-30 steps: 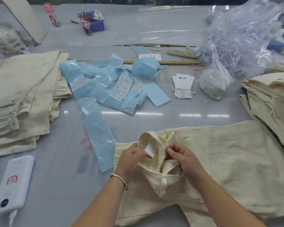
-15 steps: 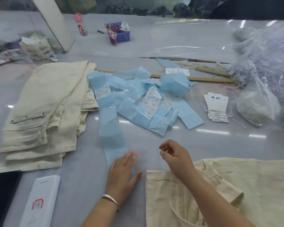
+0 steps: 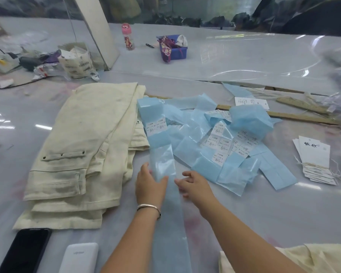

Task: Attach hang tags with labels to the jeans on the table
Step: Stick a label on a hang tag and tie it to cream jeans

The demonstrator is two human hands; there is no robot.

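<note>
A long pale-blue backing strip [image 3: 162,166] runs from the label pile toward me, with white size labels [image 3: 157,125] stuck near its far end. My left hand [image 3: 149,186] lies flat on the strip's left edge, thumb across it. At the strip's right edge my right hand [image 3: 194,187] touches it with loosely bent fingers and holds nothing I can make out. A heap of blue label strips [image 3: 224,146] lies just beyond. White hang tags [image 3: 314,160] with strings are stacked at the right. The cream jeans [image 3: 303,259] I handled lie at the bottom right corner.
Folded cream jeans [image 3: 83,154] are stacked on the left. A black phone [image 3: 26,251] and a white power bank [image 3: 79,259] lie at the near left edge. A wooden ruler [image 3: 303,117] lies behind the labels. A pink bottle [image 3: 128,37] and a blue box [image 3: 173,49] stand far back.
Both hands let go of the jeans' waistband and moved up and left to the blue strip. My view turned left, so the jeans slid to the bottom right.
</note>
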